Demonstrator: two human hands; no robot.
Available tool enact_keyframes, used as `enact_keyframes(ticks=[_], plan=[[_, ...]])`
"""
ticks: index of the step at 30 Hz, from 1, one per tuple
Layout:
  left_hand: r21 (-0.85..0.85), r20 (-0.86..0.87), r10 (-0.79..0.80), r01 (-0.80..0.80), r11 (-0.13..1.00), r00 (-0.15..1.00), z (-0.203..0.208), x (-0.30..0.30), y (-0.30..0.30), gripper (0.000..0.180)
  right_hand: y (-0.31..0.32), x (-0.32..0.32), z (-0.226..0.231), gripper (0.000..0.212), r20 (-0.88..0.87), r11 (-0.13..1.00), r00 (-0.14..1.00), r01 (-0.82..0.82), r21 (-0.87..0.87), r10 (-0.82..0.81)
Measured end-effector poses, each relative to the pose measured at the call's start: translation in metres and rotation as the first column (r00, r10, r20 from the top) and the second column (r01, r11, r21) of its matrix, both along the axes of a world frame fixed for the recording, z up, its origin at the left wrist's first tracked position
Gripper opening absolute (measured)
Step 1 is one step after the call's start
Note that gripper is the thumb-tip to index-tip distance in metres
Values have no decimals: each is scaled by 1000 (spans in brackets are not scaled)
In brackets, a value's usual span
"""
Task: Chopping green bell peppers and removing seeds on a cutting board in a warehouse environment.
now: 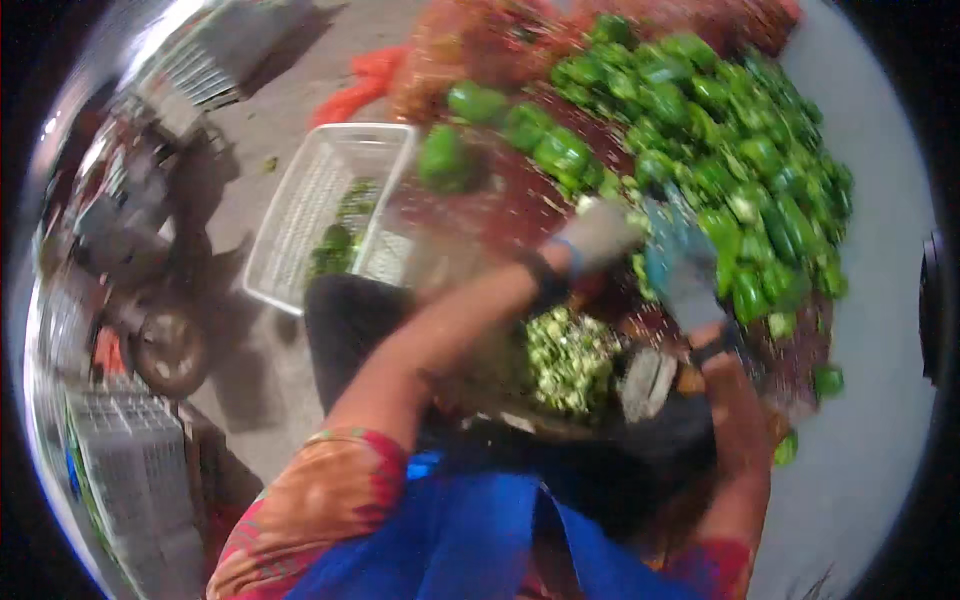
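Note:
My left hand [603, 235], in a pale glove, reaches over the dark red work surface [510, 215]. Close by on its right is my right hand [685, 265], in a grey and teal glove, at the near edge of a big heap of green bell peppers [720, 140]. Motion blurs the fingers of both hands, so what they hold, if anything, cannot be made out. Several whole peppers [563, 152] lie just beyond my left hand. Below the hands sits a pile of pale green pepper cores and scraps [570, 360], beside a greyish block-like thing [649, 384].
At the left on the floor stands a white plastic crate [275, 245] with a few green peppers inside. Orange-red mesh sacks [470, 50] lie at the far side. More crates [140, 470] and a wheel [170, 350] are at the far left. A pale wall-like surface [870, 300] borders the right.

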State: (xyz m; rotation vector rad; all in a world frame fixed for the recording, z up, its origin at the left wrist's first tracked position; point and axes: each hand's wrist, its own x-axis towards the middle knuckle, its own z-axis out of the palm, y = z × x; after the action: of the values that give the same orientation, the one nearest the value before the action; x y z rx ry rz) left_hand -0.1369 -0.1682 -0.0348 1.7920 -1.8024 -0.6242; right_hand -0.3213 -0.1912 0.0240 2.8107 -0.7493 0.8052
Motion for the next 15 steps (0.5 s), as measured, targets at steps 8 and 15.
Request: enact_keyframes(ticks=[8,15], plan=[[-327,280,-241,328,886,929,6,-18,-2,8,-40,-23,-6,37,-7,981,986,-168,101,169],[-326,-463,-227,74,942,857,28,41,16,16,-2,59,57,36,585,655,811,-444,611,5]])
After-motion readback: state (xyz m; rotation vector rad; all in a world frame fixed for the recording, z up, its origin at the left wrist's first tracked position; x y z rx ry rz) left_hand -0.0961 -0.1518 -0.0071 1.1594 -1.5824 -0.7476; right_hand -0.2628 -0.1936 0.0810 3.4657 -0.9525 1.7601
